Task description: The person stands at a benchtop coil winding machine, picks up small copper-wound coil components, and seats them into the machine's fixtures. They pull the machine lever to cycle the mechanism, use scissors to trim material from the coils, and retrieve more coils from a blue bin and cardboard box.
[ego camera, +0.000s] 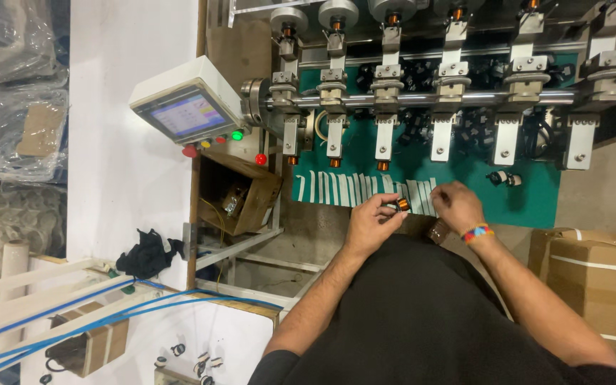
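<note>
My left hand point(372, 219) pinches a small bobbin wound with copper wire point(402, 204) at its fingertips, just in front of a row of white tape strips point(354, 189) stuck along the edge of the green mat point(536, 196). My right hand point(456, 205), with a coloured bead bracelet at the wrist, rests curled on the strips right beside the bobbin; whether it grips a strip is hidden. Above them stands a winding machine with several metal spindle heads point(386, 139) in a row.
A tilted touch-screen control box point(183, 107) with red, yellow and green buttons sits at the left. An open cardboard box point(247, 196) is below it. A strapped carton point(597, 274) stands at right. Two small black bobbins point(504, 178) lie on the mat. Blue hoses point(73, 321) run lower left.
</note>
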The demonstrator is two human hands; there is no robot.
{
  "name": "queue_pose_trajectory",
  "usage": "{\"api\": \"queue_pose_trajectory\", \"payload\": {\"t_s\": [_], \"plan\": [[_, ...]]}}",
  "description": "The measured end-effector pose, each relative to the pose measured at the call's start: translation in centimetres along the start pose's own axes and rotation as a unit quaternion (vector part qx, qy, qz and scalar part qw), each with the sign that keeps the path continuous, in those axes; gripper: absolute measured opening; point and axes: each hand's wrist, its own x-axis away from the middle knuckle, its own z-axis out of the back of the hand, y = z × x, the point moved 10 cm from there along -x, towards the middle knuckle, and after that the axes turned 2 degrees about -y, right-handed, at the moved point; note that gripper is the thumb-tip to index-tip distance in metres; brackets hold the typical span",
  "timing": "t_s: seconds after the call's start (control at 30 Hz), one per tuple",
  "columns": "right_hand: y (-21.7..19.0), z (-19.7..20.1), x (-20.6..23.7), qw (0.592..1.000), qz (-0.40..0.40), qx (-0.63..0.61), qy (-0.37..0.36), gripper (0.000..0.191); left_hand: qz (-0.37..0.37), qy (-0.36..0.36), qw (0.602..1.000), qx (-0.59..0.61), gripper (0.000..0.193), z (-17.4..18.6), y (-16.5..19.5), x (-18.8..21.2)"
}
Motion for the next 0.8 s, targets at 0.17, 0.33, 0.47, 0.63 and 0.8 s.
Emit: {"api": "queue_pose_trajectory", "payload": {"t_s": [0.17, 0.33, 0.47, 0.63, 0.8], "plan": [[-9.6, 2.9, 4.8, 0.948, 0.134, -0.283, -0.049, 0.019, -0.094, -0.039, 0.989, -0.110, 0.042, 0.4, 3.5, -1.4], [-12.2, 6.0, 4.2, 0.981, 0.076, -0.172, 0.056, 0.027, -0.247, -0.109, 0.954, -0.133, 0.049, -0.5, 8.4, -1.5], [-10.9, 4.9, 5.5, 0.976, 0.053, -0.196, 0.081, 0.031, -0.283, -0.137, 0.935, -0.166, 0.041, -0.5, 9.3, -1.6], [-7.8, -2.8, 8.9, 0.828, -0.116, -0.538, -0.105, 0.025, -0.183, -0.136, 0.971, -0.071, 0.036, 1.7, 5.9, -3.6], [-9.7, 2.6, 8.6, 0.973, -0.025, -0.219, 0.061, 0.013, 0.098, -0.255, 0.925, 0.264, 0.038, -0.4, -0.6, -4.0]]}}
